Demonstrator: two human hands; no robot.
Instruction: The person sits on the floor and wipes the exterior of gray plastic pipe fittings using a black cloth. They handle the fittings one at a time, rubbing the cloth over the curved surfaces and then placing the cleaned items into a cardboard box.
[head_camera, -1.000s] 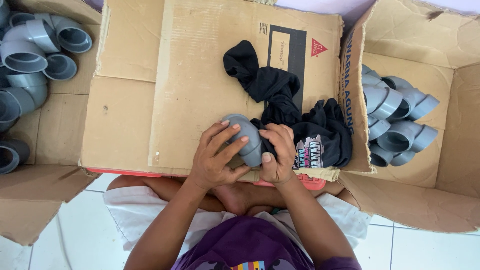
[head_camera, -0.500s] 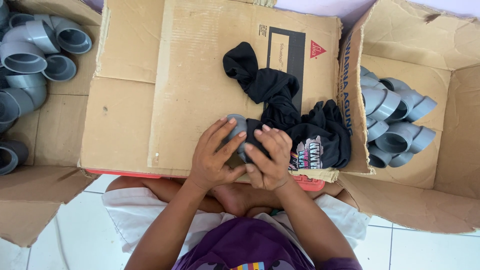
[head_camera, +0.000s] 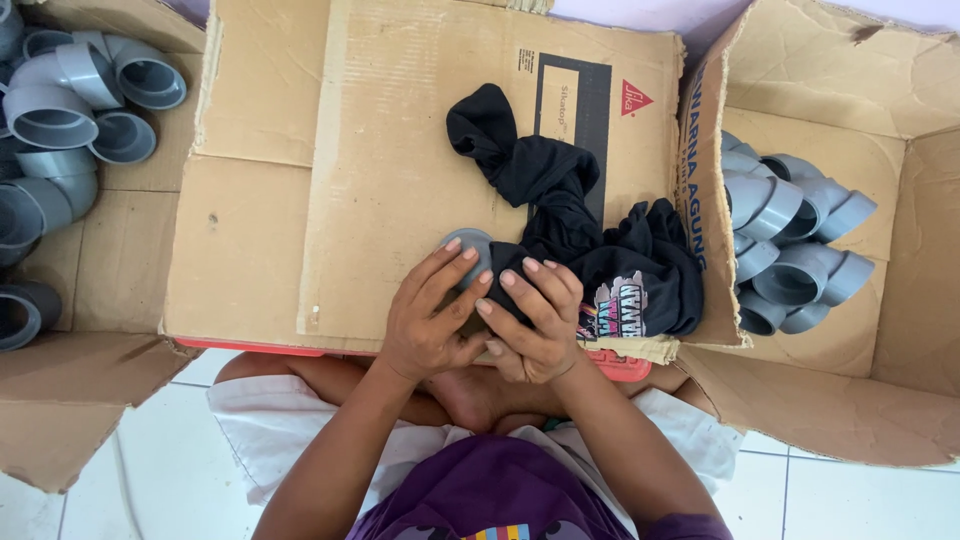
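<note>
A grey plastic pipe elbow (head_camera: 468, 247) rests against the flattened cardboard (head_camera: 330, 200) in front of me. My left hand (head_camera: 428, 318) wraps around it from the left. My right hand (head_camera: 530, 320) presses part of a black cloth (head_camera: 545, 195) against the elbow's right side, so most of the fitting is hidden under my fingers and the cloth. The rest of the cloth, with a printed patch, trails up and to the right across the cardboard.
An open carton at the left holds several grey pipe elbows (head_camera: 60, 110). Another open carton at the right holds several more grey elbows (head_camera: 790, 245). A red edge (head_camera: 620, 365) shows under the cardboard. White floor tiles (head_camera: 160, 440) lie below.
Both hands have closed further over the elbow, and my right hand has slid with the cloth across it, so less of the grey fitting shows now.
</note>
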